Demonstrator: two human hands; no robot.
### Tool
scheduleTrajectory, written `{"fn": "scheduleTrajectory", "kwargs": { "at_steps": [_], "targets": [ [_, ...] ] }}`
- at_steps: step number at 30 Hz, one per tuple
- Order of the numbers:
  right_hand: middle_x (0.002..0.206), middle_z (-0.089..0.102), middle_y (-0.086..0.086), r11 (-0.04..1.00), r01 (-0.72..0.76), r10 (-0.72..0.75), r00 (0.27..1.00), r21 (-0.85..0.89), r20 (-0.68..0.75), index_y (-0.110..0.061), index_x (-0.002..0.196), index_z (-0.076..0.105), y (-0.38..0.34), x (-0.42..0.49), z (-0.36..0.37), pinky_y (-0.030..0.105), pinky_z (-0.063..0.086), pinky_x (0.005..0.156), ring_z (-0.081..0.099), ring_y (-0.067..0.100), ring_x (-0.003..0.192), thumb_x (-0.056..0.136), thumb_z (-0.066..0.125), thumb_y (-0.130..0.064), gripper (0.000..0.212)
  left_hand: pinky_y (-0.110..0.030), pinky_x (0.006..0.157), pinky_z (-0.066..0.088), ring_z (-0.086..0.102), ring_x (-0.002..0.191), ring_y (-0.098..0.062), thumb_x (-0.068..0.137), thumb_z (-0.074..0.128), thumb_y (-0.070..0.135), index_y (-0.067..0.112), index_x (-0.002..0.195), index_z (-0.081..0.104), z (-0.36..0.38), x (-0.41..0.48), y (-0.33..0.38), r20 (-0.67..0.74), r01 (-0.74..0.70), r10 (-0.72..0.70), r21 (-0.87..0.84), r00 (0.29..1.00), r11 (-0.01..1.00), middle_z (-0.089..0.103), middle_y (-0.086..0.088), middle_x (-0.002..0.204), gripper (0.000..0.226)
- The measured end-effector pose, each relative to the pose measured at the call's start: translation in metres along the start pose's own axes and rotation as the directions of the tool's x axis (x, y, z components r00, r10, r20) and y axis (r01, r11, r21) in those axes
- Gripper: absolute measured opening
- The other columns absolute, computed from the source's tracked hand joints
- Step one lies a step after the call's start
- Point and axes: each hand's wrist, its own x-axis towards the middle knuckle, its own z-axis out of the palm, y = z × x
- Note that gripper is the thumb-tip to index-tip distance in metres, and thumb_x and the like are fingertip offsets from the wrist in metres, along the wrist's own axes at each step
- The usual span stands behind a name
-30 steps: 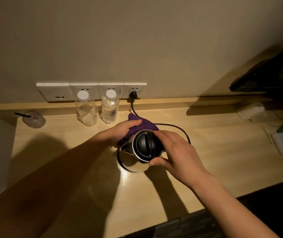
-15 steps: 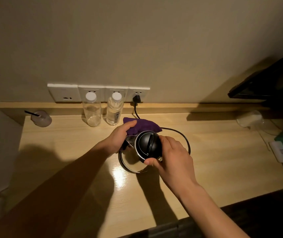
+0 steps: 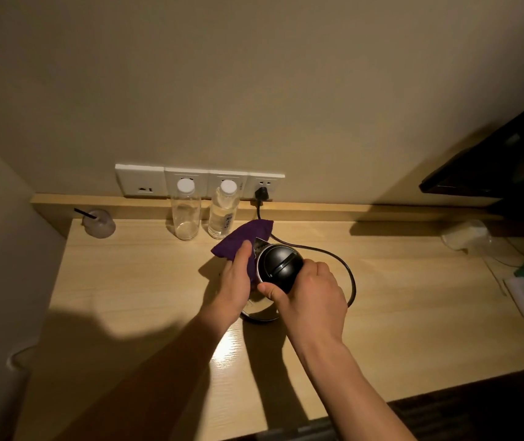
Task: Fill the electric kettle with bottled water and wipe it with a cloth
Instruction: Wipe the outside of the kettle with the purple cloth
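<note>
The kettle is steel with a round black lid, seen from above, its shiny base rim showing below the hands. It stands on the wooden desk, near the middle and in front of the wall sockets. The right hand is curled around the kettle's near right side, thumb against the lid edge, grasping it. The left hand presses a purple cloth to the kettle's left side, fingers closed on the cloth.

There is one kettle, one cloth and two bottles, both white-capped, standing just behind the kettle against the ledge. Four socket plates sit behind them; one black cord loops from the rightmost plate around the kettle's right.

Left of the kettle the desk is bare out to a cup in the far corner. To the kettle's right lies open wood before clutter at the desk's right edge. The front edge is well apart from the kettle.
</note>
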Motion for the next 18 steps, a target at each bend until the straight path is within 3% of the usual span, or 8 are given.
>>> {"fn": "scheduleTrajectory", "kwargs": {
  "at_steps": [2, 5, 7, 11, 13, 15, 18],
  "targets": [
    [0.112, 0.062, 0.006, 1.0, -0.009, 0.009, 1.0, -0.014, 0.004, -0.013, 0.118, 0.06, -0.001, 0.001, 0.001, 0.038, 0.05, 0.08, 0.062, 0.027, 0.103, 0.078, 0.069, -0.076, 0.076, -0.054, 0.109, 0.046, 0.066, 0.115, -0.03, 0.074, 0.049, 0.076, 0.015, 0.125, 0.069, -0.002, -0.005, -0.007, -0.04, 0.001, 0.0, 0.028, 0.999, 1.0, 0.074, -0.014, 0.118, 0.082],
    [0.11, 0.063, 0.003, 1.0, -0.002, 0.002, 1.0, -0.029, 0.023, -0.015, 0.116, 0.062, -0.002, 0.006, -0.003, 0.033, 0.045, 0.07, 0.063, 0.024, 0.101, 0.074, 0.072, -0.079, 0.077, -0.05, 0.106, 0.048, 0.066, 0.115, -0.032, 0.098, 0.043, 0.061, 0.013, 0.124, 0.07, -0.008, -0.006, -0.012, -0.058, 0.032, -0.028, 0.059, 0.998, 0.998, 0.075, -0.014, 0.115, 0.06],
    [0.108, 0.065, 0.001, 1.0, 0.013, -0.012, 0.998, -0.006, 0.07, -0.018, 0.114, 0.065, 0.003, 0.014, -0.009, 0.032, 0.045, 0.067, 0.064, 0.022, 0.095, 0.076, 0.072, -0.077, 0.071, -0.05, 0.107, 0.049, 0.066, 0.115, -0.032, 0.104, 0.042, 0.053, 0.014, 0.125, 0.07, -0.012, -0.005, -0.011, -0.061, 0.056, -0.052, 0.068, 0.997, 0.996, 0.074, -0.014, 0.116, 0.053],
    [0.102, 0.071, -0.001, 0.997, 0.039, -0.054, 0.974, 0.072, 0.221, -0.024, 0.114, 0.071, 0.017, 0.032, -0.024, 0.035, 0.054, 0.068, 0.066, 0.022, 0.087, 0.084, 0.071, -0.065, 0.051, -0.045, 0.107, 0.047, 0.063, 0.118, -0.028, 0.101, 0.046, 0.056, 0.017, 0.133, 0.064, -0.005, -0.015, -0.007, -0.051, 0.033, -0.03, 0.06, 0.998, 0.998, 0.072, -0.01, 0.121, 0.054],
    [0.094, 0.07, -0.001, 0.997, 0.047, -0.061, 0.972, 0.069, 0.227, -0.023, 0.105, 0.07, 0.018, 0.034, -0.027, 0.032, 0.047, 0.06, 0.064, 0.021, 0.081, 0.085, 0.071, -0.064, 0.046, -0.047, 0.109, 0.044, 0.061, 0.12, -0.027, 0.089, 0.05, 0.065, 0.02, 0.134, 0.062, 0.004, -0.026, -0.007, -0.073, -0.012, 0.013, 0.026, 0.997, 1.0, 0.069, -0.009, 0.125, 0.065],
    [0.082, 0.064, -0.002, 0.998, 0.038, -0.048, 0.974, 0.05, 0.221, -0.024, 0.087, 0.063, 0.015, 0.032, -0.025, 0.03, 0.035, 0.052, 0.058, 0.019, 0.072, 0.086, 0.07, -0.066, 0.043, -0.046, 0.111, 0.043, 0.06, 0.12, -0.023, 0.08, 0.049, 0.069, 0.031, 0.125, 0.063, 0.013, -0.035, -0.009, -0.087, -0.084, 0.085, 0.013, 0.993, 0.996, 0.067, -0.005, 0.126, 0.06],
    [0.078, 0.059, 0.001, 0.997, -0.01, -0.006, 0.979, 0.073, 0.204, -0.027, 0.07, 0.044, 0.012, 0.03, -0.021, 0.03, 0.028, 0.05, 0.055, 0.021, 0.068, 0.086, 0.068, -0.07, 0.051, -0.025, 0.1, 0.04, 0.055, 0.119, -0.014, 0.087, 0.046, 0.065, 0.046, 0.121, 0.054, 0.02, -0.038, -0.014, -0.083, -0.178, 0.185, 0.09, 0.979, 0.98, 0.062, 0.006, 0.126, 0.04]
  ]
}}
